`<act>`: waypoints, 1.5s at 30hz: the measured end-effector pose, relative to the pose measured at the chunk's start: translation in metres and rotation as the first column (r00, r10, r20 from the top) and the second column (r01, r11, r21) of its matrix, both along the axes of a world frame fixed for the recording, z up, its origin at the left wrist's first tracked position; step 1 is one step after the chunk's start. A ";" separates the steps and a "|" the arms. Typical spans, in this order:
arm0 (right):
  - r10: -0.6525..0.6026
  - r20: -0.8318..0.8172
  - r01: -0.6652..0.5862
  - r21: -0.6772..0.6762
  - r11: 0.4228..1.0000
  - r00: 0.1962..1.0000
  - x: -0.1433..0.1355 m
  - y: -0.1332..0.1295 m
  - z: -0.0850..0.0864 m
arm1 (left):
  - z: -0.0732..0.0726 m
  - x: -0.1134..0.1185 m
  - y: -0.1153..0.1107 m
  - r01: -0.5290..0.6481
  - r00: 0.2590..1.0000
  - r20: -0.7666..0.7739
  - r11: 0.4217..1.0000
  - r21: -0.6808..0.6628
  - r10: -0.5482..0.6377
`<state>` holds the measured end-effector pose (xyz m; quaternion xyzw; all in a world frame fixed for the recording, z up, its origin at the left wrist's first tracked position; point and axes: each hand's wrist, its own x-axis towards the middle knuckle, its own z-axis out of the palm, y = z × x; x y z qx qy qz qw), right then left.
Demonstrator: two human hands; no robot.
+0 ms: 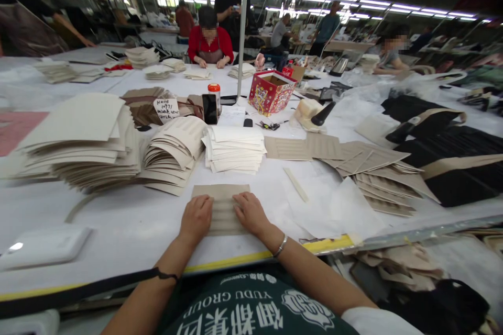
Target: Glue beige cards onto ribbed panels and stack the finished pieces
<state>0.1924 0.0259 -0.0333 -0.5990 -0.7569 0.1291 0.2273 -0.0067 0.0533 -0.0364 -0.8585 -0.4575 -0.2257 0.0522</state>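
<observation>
A beige fabric panel (223, 214) with raised ribs lies flat on the white table in front of me. My left hand (197, 214) is closed at the panel's left side, its fingers curled onto the material. On the opposite side, my right hand (250, 212) has bent fingers that grip the right edge; its fingertips are partly hidden. Just beyond the panel stands a stack of white sheets (234, 149). To the left of that is a stack of curved beige panels (173, 152). Two ribbed beige panels (288, 148) lie flat to the right of the white stack.
A tall stack of beige sheets (78, 131) stands at left, near a white device (43, 246). At right are fanned beige panels (387, 183), a thin strip (296, 184) and black bags (463, 162). A red box (271, 92) and a pole (242, 36) stand farther back; co-workers (210, 42) are beyond.
</observation>
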 end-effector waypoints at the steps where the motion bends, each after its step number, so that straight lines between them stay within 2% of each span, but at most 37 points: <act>1: -0.016 0.004 0.015 0.020 1.000 1.000 -0.003 0.001 -0.001 | -0.004 0.009 0.003 0.078 0.997 0.021 0.997 -0.006 -0.078; 3: -0.026 0.041 0.025 0.032 0.999 0.999 -0.007 0.005 -0.003 | -0.011 0.023 0.008 0.168 0.985 0.040 0.985 -0.048 -0.166; 7: -0.010 0.118 0.011 -0.009 1.000 0.993 -0.009 0.013 -0.005 | -0.014 0.025 0.017 0.125 0.992 0.023 0.984 -0.123 -0.123; 11: -0.026 0.139 0.032 -0.040 0.999 0.990 -0.004 0.021 -0.002 | -0.009 0.006 0.020 0.067 0.998 0.021 0.991 -0.115 -0.065; 16: -0.021 0.124 0.026 -0.039 0.999 0.992 -0.001 0.023 -0.003 | -0.015 -0.026 0.016 -0.048 0.998 0.037 0.997 -0.052 0.050; 19: -0.006 0.093 0.009 -0.032 0.999 0.996 0.000 0.023 -0.006 | -0.016 -0.045 0.006 -0.085 0.996 -0.034 0.996 -0.041 0.083; 22: 0.002 0.065 -0.001 -0.023 1.000 0.998 0.001 0.021 -0.008 | -0.011 -0.053 -0.005 -0.133 0.980 -0.149 0.991 -0.022 0.128; 24: 0.011 0.048 -0.010 -0.018 1.000 0.999 0.002 0.020 -0.008 | -0.007 -0.046 -0.010 -0.149 0.971 -0.189 0.989 -0.005 0.145; 26: 0.022 0.044 -0.021 -0.015 1.000 0.999 0.003 0.019 -0.006 | -0.006 -0.030 -0.010 -0.129 0.975 -0.182 0.992 -0.011 0.125; 31: 0.071 0.059 -0.071 -0.006 0.997 0.996 0.001 0.024 -0.002 | -0.015 0.022 0.010 0.129 0.988 -0.071 0.984 -0.123 -0.138; 33: 0.050 0.054 -0.051 0.023 0.998 0.997 -0.002 0.029 -0.003 | -0.019 0.032 0.019 0.173 0.984 -0.018 0.973 -0.152 -0.178; 37: -0.010 0.070 0.009 0.022 1.000 0.998 -0.008 0.036 -0.009 | -0.021 0.035 0.029 0.181 0.983 0.040 0.969 -0.169 -0.177; 41: -0.034 0.112 0.037 -0.016 0.999 0.993 -0.013 0.039 -0.005 | -0.019 0.034 0.031 0.153 0.988 0.027 0.971 -0.181 -0.151; 45: -0.004 0.151 0.010 -0.040 0.999 0.988 -0.009 0.045 0.001 | -0.021 0.019 0.037 0.126 0.992 0.026 0.974 -0.186 -0.123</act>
